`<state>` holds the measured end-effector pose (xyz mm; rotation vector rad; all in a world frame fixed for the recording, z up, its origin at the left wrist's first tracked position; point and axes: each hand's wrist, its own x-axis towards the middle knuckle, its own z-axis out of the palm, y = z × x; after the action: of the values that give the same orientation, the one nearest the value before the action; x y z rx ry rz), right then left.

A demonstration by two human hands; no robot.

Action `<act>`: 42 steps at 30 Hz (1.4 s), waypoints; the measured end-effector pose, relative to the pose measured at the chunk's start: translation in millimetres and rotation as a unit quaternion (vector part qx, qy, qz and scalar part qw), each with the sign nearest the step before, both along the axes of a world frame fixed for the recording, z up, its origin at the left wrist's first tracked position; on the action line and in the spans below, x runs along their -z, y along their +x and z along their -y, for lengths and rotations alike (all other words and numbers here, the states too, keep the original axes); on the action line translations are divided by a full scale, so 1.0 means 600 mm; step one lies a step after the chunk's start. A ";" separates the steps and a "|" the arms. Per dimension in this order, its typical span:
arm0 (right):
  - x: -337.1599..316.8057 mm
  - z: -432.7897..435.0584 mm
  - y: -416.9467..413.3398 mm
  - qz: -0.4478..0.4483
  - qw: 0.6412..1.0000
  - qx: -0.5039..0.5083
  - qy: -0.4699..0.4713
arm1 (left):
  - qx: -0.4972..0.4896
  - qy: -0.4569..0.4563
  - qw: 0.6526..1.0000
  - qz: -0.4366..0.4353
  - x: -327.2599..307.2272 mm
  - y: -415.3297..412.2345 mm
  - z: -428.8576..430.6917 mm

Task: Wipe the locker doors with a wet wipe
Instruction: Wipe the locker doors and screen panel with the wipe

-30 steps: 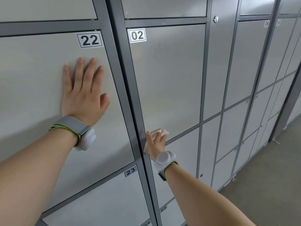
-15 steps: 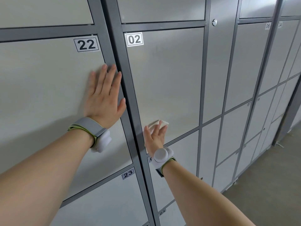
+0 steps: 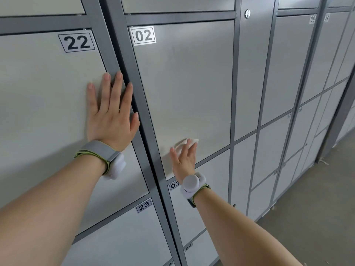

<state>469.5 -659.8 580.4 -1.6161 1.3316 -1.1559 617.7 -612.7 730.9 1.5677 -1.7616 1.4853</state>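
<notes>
A wall of grey lockers fills the view. My left hand (image 3: 110, 116) lies flat with straight fingers on the right edge of door 22 (image 3: 48, 104), its fingertips reaching onto the dark frame post (image 3: 134, 77). My right hand (image 3: 183, 160) presses a white wet wipe (image 3: 187, 142) flat against the lower part of door 02 (image 3: 182, 83), fingers straight. Only the wipe's top edge shows above the fingers. Both wrists wear grey bands with white pods.
Door 23 (image 3: 123, 233) sits below door 22, and doors 03 (image 3: 207, 179) and 04 below door 02. A narrow panel with a round lock (image 3: 247, 14) stands right of door 02. More lockers run off to the right, above a grey floor (image 3: 317, 217).
My left hand has slid right across door 22 to its edge by the frame post. My right hand with the wipe has shifted slightly right and up along the bottom of door 02.
</notes>
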 end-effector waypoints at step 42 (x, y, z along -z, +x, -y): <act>0.023 0.055 -0.028 0.077 0.994 0.050 0.060 | 0.019 -0.044 0.999 0.016 0.006 0.003 0.009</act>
<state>452.6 -692.7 566.9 -1.3606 1.3682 -1.2104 619.2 -618.4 727.6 1.4682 -1.7094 1.5553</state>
